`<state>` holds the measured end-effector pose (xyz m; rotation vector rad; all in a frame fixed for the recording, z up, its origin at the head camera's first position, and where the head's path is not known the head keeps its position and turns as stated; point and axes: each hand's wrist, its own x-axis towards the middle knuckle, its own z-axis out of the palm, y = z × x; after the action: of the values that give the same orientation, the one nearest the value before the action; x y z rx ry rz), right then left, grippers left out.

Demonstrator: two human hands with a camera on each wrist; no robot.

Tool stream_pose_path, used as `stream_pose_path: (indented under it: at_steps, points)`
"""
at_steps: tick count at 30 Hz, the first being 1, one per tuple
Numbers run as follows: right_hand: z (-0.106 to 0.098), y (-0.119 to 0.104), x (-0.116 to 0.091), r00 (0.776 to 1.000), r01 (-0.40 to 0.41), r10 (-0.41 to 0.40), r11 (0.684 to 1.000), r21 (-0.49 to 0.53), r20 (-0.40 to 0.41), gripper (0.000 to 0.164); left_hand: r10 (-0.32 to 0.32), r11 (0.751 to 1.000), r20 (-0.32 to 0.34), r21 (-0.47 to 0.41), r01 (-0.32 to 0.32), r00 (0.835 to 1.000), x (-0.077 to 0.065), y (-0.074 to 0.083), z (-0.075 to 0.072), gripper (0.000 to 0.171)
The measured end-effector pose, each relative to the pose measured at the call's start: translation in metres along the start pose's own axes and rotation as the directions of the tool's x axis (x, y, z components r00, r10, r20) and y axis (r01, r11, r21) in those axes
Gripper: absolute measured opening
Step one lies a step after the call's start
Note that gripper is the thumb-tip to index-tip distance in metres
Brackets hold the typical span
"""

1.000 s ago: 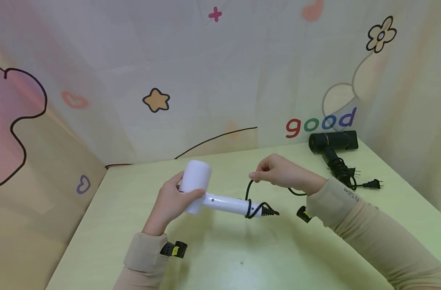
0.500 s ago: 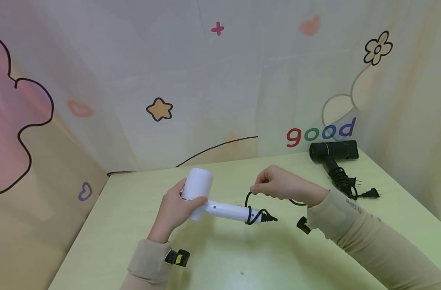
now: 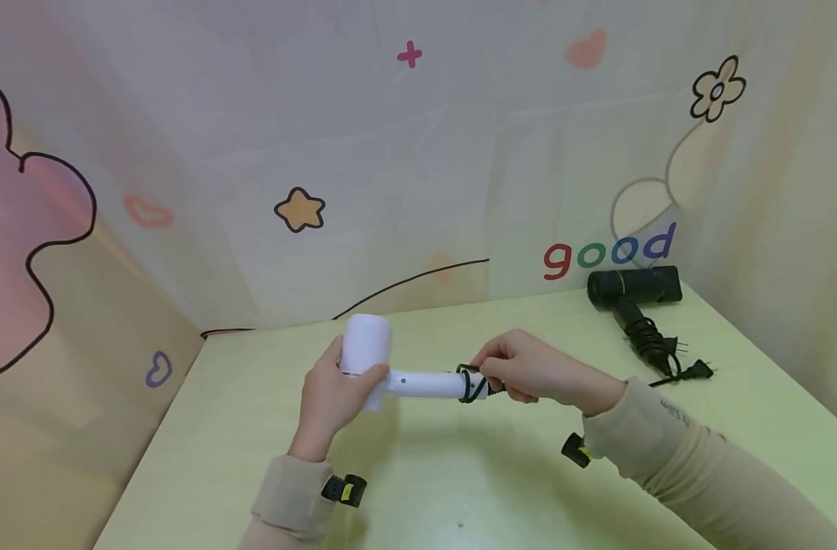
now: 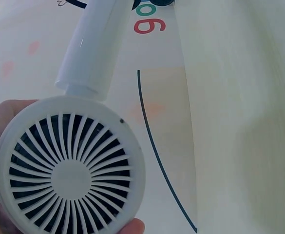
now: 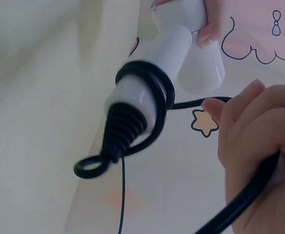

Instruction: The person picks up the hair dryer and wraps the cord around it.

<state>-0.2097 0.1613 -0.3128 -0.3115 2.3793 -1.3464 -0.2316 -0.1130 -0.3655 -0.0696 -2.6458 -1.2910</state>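
Observation:
My left hand (image 3: 332, 397) grips the head of a white hair dryer (image 3: 366, 344), thumb across its front and fingers behind. The dryer is held up over the table, its handle pointing right. In the left wrist view the round slatted grille (image 4: 71, 178) of the dryer faces the camera. A black power cord (image 5: 157, 87) loops round the end of the handle, by the ribbed cord sleeve (image 5: 125, 124). My right hand (image 3: 528, 367) pinches this cord close beside the handle's end. In the right wrist view the cord passes through the fingers and out below the palm.
A black hair dryer (image 3: 635, 286) lies at the table's back right corner, its cord (image 3: 645, 336) wound round the handle and its plug (image 3: 696, 370) beside it. The pale green table (image 3: 267, 382) meets a printed curtain (image 3: 391, 153) at the back.
My right hand has come down and in toward the handle's end, carrying the cord with it. The white dryer has shifted slightly left and its handle lies more level.

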Motion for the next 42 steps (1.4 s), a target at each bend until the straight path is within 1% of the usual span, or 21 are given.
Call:
stream_pose_path:
  at_steps: [4, 9, 13, 16, 20, 24, 27, 31, 35, 42]
  points:
    - [0.004, 0.003, -0.004, 0.999, 0.033, -0.034, 0.999, 0.019, 0.021, 0.029, -0.017, 1.000, -0.036, -0.010, 0.017, 0.999, 0.002, 0.000, 0.002, 0.058]
    - [0.008, 0.007, -0.008, 0.994, 0.064, -0.069, 0.996, 0.064, 0.079, 0.037, -0.028, 0.999, -0.072, -0.032, 0.025, 0.997, 0.004, -0.001, 0.003, 0.059]
    - [0.013, 0.011, -0.012, 0.989, 0.067, -0.081, 0.991, 0.118, 0.122, 0.045, -0.029, 0.998, -0.096, -0.054, 0.024, 0.995, 0.006, -0.003, 0.003, 0.063]
    - [0.017, 0.012, -0.015, 0.986, 0.051, -0.076, 0.984, 0.168, 0.147, 0.050, -0.039, 0.997, -0.114, -0.073, 0.031, 0.993, 0.006, -0.001, 0.001, 0.064]
    - [0.022, 0.014, -0.018, 0.984, 0.035, -0.069, 0.979, 0.203, 0.166, 0.051, -0.059, 0.994, -0.129, -0.095, 0.047, 0.990, 0.005, 0.000, -0.001, 0.065]
    - [0.029, 0.018, -0.020, 0.981, 0.040, -0.079, 0.975, 0.218, 0.175, 0.051, -0.076, 0.991, -0.150, -0.119, 0.058, 0.986, 0.005, -0.001, -0.003, 0.066]
    - [0.034, 0.024, -0.022, 0.982, 0.049, -0.087, 0.975, 0.215, 0.170, 0.049, -0.107, 0.986, -0.159, -0.144, 0.084, 0.981, 0.005, -0.002, -0.006, 0.066]
    - [0.039, 0.033, -0.022, 0.986, 0.056, -0.087, 0.977, 0.204, 0.145, 0.049, -0.146, 0.977, -0.145, -0.179, 0.120, 0.978, 0.005, -0.002, -0.009, 0.068]
    - [0.042, 0.042, -0.021, 0.988, 0.066, -0.091, 0.980, 0.187, 0.125, 0.049, -0.171, 0.968, -0.124, -0.207, 0.143, 0.977, 0.005, 0.000, -0.011, 0.071]
    - [0.047, 0.052, -0.017, 0.987, 0.100, -0.116, 0.985, 0.142, 0.113, 0.050, -0.242, 0.936, -0.066, -0.279, 0.215, 0.968, 0.003, 0.004, -0.015, 0.076]
